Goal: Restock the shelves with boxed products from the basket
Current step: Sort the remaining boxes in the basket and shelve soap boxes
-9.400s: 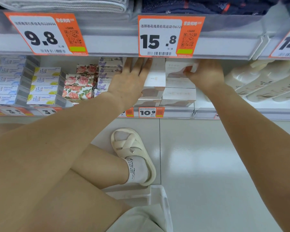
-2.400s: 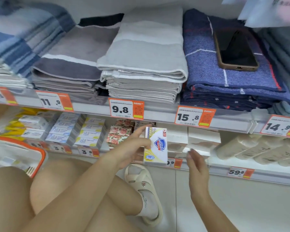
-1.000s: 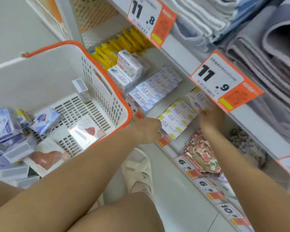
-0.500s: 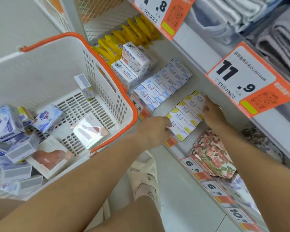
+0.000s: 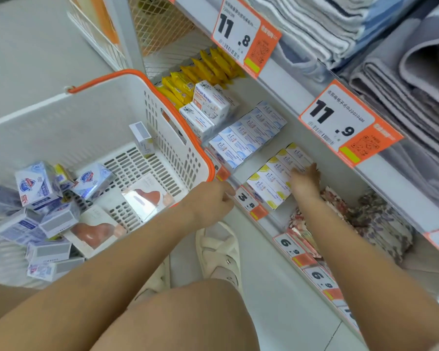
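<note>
Orange trim, white basket, yellow-flashed boxes on the shelf

Under the right hand (image 5: 305, 182), white boxes (image 5: 274, 184) with yellow corners; just beyond it, white boxes with blue arcs (image 5: 241, 143), then yellow packs (image 5: 200, 72). Below the right wrist, packs in pink floral print (image 5: 335, 209), beside them a purple-grey floral print (image 5: 380, 224). By the left hand (image 5: 211, 201), a white basket (image 5: 86, 117) with orange rim holds blue-and-white boxes (image 5: 37, 183) and white boxes bearing a terracotta shape (image 5: 147, 196). Above both hands, white-and-orange price tags (image 5: 340, 122), grey towels (image 5: 416, 79), and blue-and-white striped towels (image 5: 335, 24).

right hand (image 5: 305, 182) on yellow-cornered boxes (image 5: 276, 177) — basket (image 5: 91, 115) beside
</note>
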`<state>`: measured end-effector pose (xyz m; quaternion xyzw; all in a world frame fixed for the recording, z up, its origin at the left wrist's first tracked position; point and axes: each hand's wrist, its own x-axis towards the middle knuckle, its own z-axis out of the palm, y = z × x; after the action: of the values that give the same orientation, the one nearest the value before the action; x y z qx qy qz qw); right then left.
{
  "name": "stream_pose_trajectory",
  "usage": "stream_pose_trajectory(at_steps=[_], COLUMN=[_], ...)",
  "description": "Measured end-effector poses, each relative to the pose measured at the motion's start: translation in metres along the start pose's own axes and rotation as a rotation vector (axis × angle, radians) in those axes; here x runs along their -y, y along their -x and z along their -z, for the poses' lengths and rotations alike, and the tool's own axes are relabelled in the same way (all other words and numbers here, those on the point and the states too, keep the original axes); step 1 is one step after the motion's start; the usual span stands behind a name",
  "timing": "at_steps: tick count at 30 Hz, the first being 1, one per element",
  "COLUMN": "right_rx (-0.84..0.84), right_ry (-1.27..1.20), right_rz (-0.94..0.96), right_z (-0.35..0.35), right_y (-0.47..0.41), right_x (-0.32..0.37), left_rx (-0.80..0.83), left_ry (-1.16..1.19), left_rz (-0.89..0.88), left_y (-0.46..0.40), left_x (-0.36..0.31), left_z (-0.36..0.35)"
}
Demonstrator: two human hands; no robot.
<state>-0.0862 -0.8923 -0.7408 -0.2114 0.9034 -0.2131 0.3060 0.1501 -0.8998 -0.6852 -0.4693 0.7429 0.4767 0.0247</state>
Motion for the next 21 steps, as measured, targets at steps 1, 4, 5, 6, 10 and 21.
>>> stream_pose_trajectory(at_steps=[1, 4, 5, 6, 10, 21], right_rx=[0.028, 0.055, 0.035, 0.027, 0.117, 0.1], right_ry=[0.0, 0.03, 0.013, 0.007, 0.128, 0.152], right_rz=[-0.029, -0.057, -0.095, -0.114, 0.002, 0.057], right_z=[0.002, 0.002, 0.0, -0.001, -0.004, -0.002], right_y=[-0.002, -0.009, -0.011, -0.012, -0.015, -0.001], right_x=[-0.001, -0.006, -0.01, -0.01, -0.014, -0.014], left_rx=[0.031, 0.068, 0.068, 0.072, 0.092, 0.05], left_ry=[-0.011, -0.022, -0.025, -0.022, 0.003, -0.019], left_rz=[0.0, 0.002, 0.002, 0.005, 0.009, 0.001], left_y=[0.0, -0.011, -0.015, -0.019, -0.024, -0.015], left_x=[-0.001, -0.01, -0.013, -0.016, -0.025, -0.01], left_z=[-0.002, -0.011, -0.015, -0.019, -0.026, -0.025])
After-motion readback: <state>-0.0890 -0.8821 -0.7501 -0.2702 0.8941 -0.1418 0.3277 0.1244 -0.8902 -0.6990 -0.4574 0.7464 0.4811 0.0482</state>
